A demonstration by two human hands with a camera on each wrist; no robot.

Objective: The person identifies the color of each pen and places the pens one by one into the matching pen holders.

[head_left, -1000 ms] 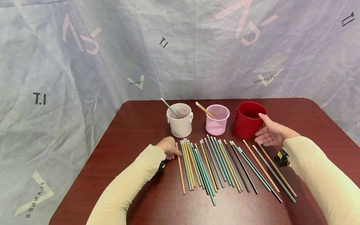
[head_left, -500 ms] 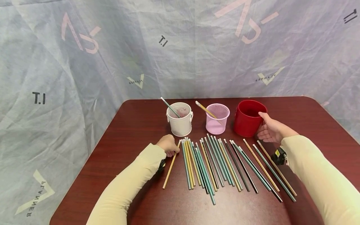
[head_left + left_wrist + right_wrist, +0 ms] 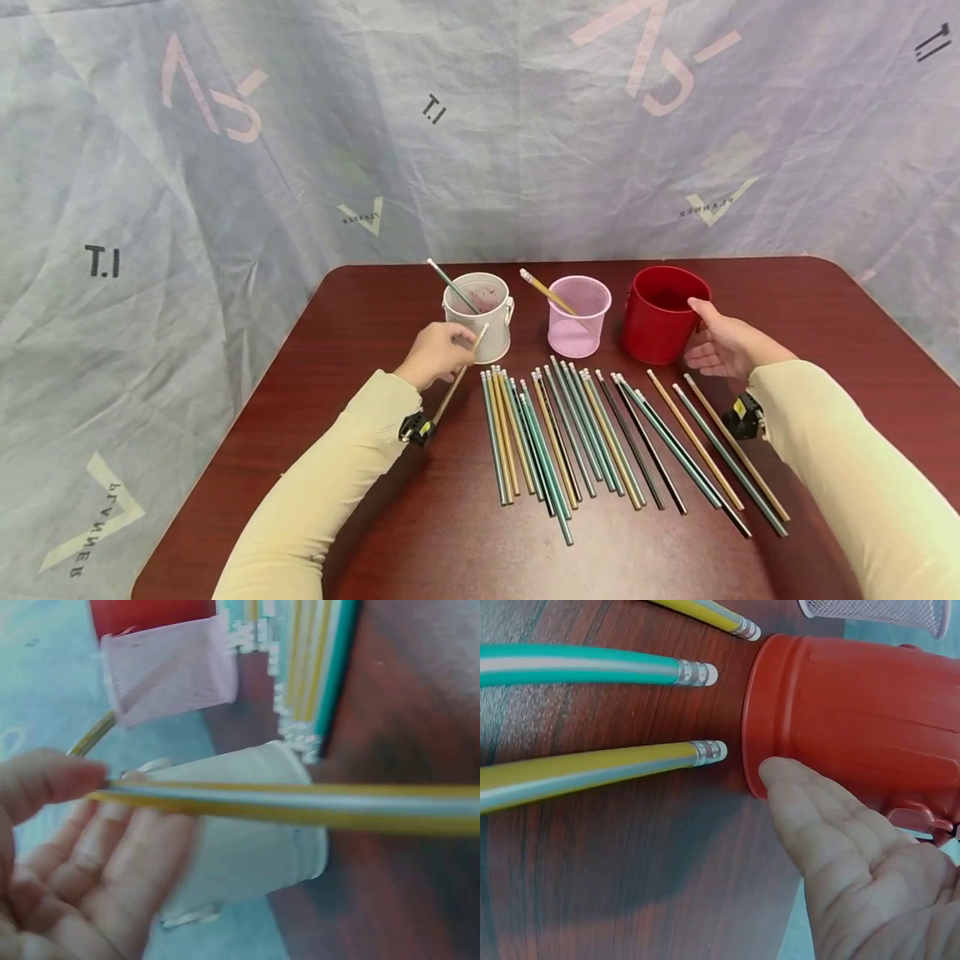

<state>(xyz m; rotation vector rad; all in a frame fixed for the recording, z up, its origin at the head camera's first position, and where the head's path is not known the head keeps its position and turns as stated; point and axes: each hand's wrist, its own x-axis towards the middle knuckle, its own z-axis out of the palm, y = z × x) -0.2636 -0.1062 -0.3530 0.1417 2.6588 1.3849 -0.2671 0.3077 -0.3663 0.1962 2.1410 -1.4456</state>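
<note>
My left hand (image 3: pixel 437 350) pinches a yellow pencil (image 3: pixel 451 392) between thumb and fingers, lifted and slanting with its eraser end up. It is just in front of the white bucket (image 3: pixel 495 340), which holds a green pencil (image 3: pixel 452 285) leaning left. In the left wrist view the raised yellow pencil (image 3: pixel 360 807) crosses over the white bucket (image 3: pixel 255 859). My right hand (image 3: pixel 729 346) rests at the right side of the red bucket (image 3: pixel 651 333), thumb by the rim and fingers extended. The right wrist view shows straight fingers (image 3: pixel 802 799) along the red bucket's wall (image 3: pixel 870 712).
Between the two buckets stands a pink mesh cup (image 3: pixel 576 340) with yellow pencils (image 3: pixel 547 292) leaning out. Several green, yellow and black pencils (image 3: pixel 600 442) lie in a row on the dark red table (image 3: pixel 405 533), erasers towards the containers. A grey cloth (image 3: pixel 480 167) hangs behind.
My left hand has drawn a yellow pencil from the row's left end, swung it leftward and raised it towards the white bucket. My right hand has stayed by the red bucket.
</note>
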